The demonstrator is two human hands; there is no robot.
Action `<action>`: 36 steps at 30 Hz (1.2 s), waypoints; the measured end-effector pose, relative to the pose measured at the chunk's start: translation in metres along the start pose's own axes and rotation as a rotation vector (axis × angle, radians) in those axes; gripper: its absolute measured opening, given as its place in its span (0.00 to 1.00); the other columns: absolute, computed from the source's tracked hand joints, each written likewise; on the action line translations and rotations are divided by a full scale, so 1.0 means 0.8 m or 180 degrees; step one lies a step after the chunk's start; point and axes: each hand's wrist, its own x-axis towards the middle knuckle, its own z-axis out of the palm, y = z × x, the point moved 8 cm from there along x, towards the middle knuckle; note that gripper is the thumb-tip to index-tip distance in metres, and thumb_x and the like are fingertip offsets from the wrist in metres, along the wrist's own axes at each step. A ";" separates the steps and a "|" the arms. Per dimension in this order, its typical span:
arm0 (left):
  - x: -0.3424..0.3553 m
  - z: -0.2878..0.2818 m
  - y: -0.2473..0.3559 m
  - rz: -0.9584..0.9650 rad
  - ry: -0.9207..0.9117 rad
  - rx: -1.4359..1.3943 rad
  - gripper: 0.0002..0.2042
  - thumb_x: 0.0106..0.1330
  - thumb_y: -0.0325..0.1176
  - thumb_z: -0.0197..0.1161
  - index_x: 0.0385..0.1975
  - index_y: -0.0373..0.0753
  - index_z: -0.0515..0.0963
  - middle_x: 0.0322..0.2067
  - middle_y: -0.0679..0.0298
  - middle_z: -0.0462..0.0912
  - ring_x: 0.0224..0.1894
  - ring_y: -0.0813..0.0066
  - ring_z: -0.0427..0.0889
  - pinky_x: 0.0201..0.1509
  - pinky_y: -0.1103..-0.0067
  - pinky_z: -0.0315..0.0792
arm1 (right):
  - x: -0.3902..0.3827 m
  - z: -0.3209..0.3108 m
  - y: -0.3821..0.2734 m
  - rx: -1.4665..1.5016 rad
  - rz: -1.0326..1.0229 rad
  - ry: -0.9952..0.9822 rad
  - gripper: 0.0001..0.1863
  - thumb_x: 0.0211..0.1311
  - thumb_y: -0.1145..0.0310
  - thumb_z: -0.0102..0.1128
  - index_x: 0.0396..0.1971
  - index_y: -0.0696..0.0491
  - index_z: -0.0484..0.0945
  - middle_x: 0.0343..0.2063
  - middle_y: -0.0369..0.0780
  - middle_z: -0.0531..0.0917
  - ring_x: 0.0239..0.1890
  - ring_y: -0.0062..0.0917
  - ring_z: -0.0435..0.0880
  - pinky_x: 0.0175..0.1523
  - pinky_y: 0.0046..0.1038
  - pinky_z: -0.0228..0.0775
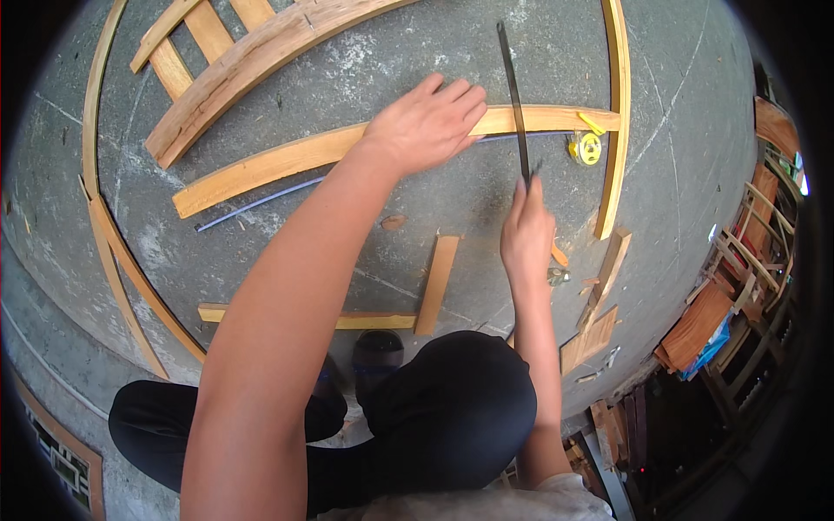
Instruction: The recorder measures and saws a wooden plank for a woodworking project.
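A long light-brown wooden strip lies crosswise on the concrete floor, bowed by the lens. My left hand presses down on it right of its middle, fingers bent over it; their tips are partly hidden. In my right hand is a narrow dark tool, apparently a hacksaw seen from above. My fingers are closed round its near end, and its dark bar crosses over the strip to the right of my left hand. Whether its edge touches the wood I cannot tell. A yellow tape measure sits by the strip's right end.
A thin blue rod lies along the strip's near side. Beyond is a thick wooden beam beside slats. An upright-running wooden strip borders the right; a short board lies near my feet. Scrap wood is piled far right.
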 end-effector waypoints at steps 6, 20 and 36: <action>0.004 0.003 0.005 -0.0019 -0.0001 -0.0138 0.17 0.77 0.47 0.53 0.49 0.39 0.74 0.49 0.64 0.73 0.54 0.69 0.71 0.60 0.71 0.66 | 0.026 0.004 -0.006 0.0129 0.0106 -0.0042 0.15 0.80 0.66 0.47 0.50 0.65 0.73 0.21 0.61 0.79 0.26 0.59 0.81 0.27 0.51 0.67; 0.000 0.002 0.002 -0.0009 -0.0044 -0.0041 0.16 0.75 0.48 0.57 0.46 0.40 0.75 0.46 0.66 0.74 0.53 0.71 0.73 0.60 0.72 0.66 | 0.026 0.007 -0.008 0.0010 0.0102 -0.0127 0.19 0.81 0.64 0.47 0.54 0.66 0.74 0.25 0.63 0.80 0.30 0.59 0.83 0.30 0.48 0.71; -0.002 0.000 0.000 -0.0017 0.0214 0.0072 0.15 0.74 0.48 0.58 0.45 0.42 0.76 0.45 0.67 0.74 0.53 0.72 0.73 0.58 0.73 0.66 | 0.012 0.007 -0.017 -0.0041 -0.0198 0.0265 0.16 0.81 0.65 0.45 0.51 0.64 0.74 0.25 0.61 0.80 0.28 0.59 0.82 0.30 0.49 0.68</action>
